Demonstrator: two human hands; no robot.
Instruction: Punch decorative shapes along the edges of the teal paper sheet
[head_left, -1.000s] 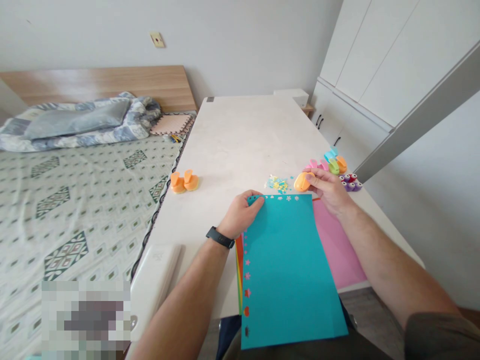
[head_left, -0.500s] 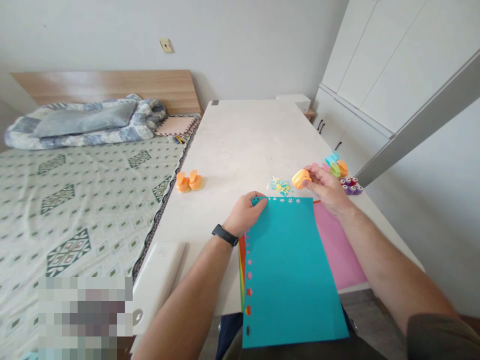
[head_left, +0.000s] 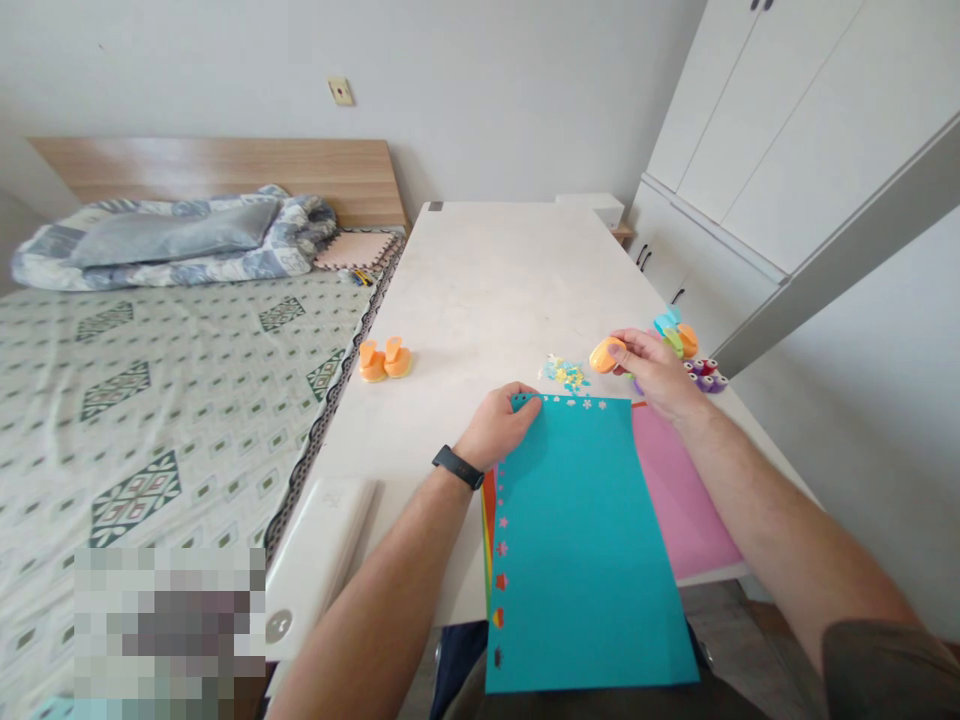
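My left hand (head_left: 501, 424) pinches the top left corner of a teal sheet of paper (head_left: 585, 540), which has punched shapes along its left and top edges. Between the fingers and thumb of my right hand (head_left: 646, 366) is an orange craft punch (head_left: 607, 355), held above the table just past the sheet's top right corner and apart from the paper. Small yellow, blue and white paper cutouts (head_left: 566, 374) lie in a pile left of the punch. A pink sheet (head_left: 686, 500) and other coloured sheets show from under the teal one.
Two orange punches (head_left: 385, 360) stand on the left of the white table (head_left: 495, 280). Behind my right hand are blue, green and orange punches (head_left: 675, 330) and several purple and red small rollers or bottles (head_left: 705, 376). A white device (head_left: 322, 560) lies at the near left, beside the bed (head_left: 187, 400).
The orange punch has turned in my right hand, showing more of its smooth rounded side. My left hand keeps hold of the teal sheet. The view has shifted slightly.
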